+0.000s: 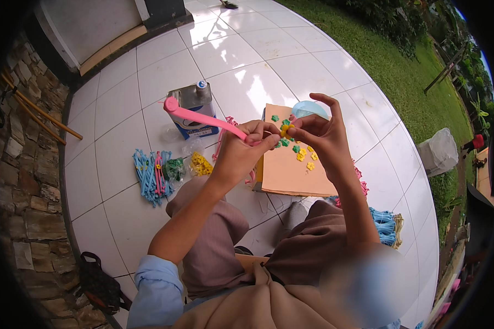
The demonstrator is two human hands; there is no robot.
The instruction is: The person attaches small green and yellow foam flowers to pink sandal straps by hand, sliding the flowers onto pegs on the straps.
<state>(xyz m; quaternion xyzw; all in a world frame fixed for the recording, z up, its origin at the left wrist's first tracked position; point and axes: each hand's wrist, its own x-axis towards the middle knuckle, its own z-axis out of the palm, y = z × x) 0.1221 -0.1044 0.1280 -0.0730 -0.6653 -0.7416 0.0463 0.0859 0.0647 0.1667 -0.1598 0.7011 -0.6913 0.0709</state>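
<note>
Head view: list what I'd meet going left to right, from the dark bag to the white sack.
Dark bag → light-blue straps → bagged green pieces → bagged yellow pieces → left hand → yellow flower → right hand → white sack.

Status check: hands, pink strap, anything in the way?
Left hand holding pink strap. Right hand pinching yellow flower. Loose flowers on peach board below; no obstruction seen.

Smooth and softly satin, that pink strap (206,119), plastic or leather-like, and the yellow flower (285,130) looks matt! Dull, paper-like card (293,178) below, then a bare metal shine on top of the tin (190,98). Clear, crinkly plastic on the bag (193,146), glossy tiles (164,66) throwing back light, rough stone on the wall (44,225), soft matt cloth trousers (217,219)!
</note>
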